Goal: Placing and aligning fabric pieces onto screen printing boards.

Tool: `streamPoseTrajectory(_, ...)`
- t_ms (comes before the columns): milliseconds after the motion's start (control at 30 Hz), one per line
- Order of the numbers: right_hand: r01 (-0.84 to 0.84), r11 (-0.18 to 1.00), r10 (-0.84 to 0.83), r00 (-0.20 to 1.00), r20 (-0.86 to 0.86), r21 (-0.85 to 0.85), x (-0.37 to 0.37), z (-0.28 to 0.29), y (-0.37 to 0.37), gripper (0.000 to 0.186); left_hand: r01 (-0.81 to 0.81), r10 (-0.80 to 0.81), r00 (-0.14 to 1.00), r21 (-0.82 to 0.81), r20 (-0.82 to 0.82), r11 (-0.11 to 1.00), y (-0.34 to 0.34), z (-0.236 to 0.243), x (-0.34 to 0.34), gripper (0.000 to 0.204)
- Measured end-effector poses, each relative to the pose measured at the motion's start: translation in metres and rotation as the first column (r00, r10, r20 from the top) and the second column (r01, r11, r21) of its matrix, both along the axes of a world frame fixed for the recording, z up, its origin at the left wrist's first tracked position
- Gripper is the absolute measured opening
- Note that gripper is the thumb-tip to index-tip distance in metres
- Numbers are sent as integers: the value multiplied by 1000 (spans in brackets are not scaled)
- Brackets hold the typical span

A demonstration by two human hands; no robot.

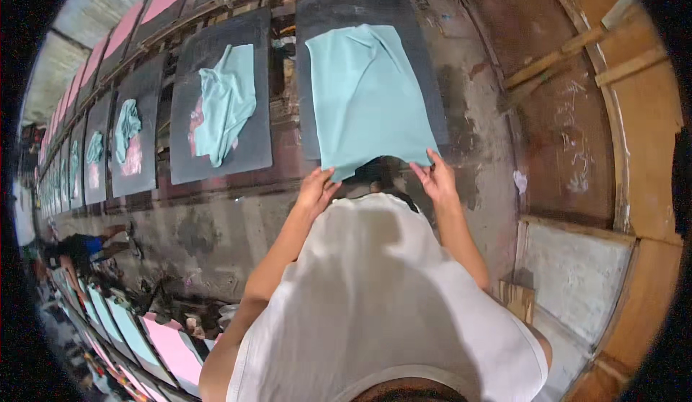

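A light teal piece of fabric [371, 103] lies spread over a dark grey board [430, 63] in front of me, with a few creases near its far end. Its near edge is stretched between my hands and sags in the middle. My left hand [315, 188] pinches the near left corner. At the near right corner, the fingers of my right hand [436, 177] are closed on the same cloth. Both corners are held off the board's near end, close to my body.
Left of it, a crumpled teal cloth [229, 103] lies on another dark board [252, 34]; several more such boards run leftward. Brown wooden panels [566, 135] stand at the right. Pink and teal pieces [173, 344] lie on a row behind me at lower left. Another person [86, 247] is far left.
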State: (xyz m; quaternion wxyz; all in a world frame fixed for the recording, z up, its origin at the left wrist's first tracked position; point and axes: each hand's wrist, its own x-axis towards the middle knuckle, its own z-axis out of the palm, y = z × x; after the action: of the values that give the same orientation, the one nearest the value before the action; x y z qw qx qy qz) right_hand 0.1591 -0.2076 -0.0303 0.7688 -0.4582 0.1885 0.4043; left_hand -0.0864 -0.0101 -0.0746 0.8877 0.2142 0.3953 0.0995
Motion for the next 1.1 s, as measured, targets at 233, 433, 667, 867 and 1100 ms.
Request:
streamPoseTrajectory(233,207,970,-200,977,-68,125,-3,-42,-17,19,-119,125,986,-59,109,991,-11,-40,-1,11)
streamPoseTrajectory(433,199,958,-182,978,-97,205,-2,-43,-24,16,-154,177,978,-189,110,970,-17,-37,-10,11)
streamPoseTrajectory(667,18,987,-4,996,-94,157,8,-33,-19,18,-348,403,903,-297,151,889,-30,-18,-6,15)
streamPoseTrajectory(867,22,984,-8,997,-78,178,12,-33,-17,16,-526,606,754,-318,254,789,-35,-33,-5,21)
streamPoseTrajectory(1100,93,970,-70,991,-111,222,6,-12,5,8,-502,566,780,-275,265,820,-28,-3,6,13)
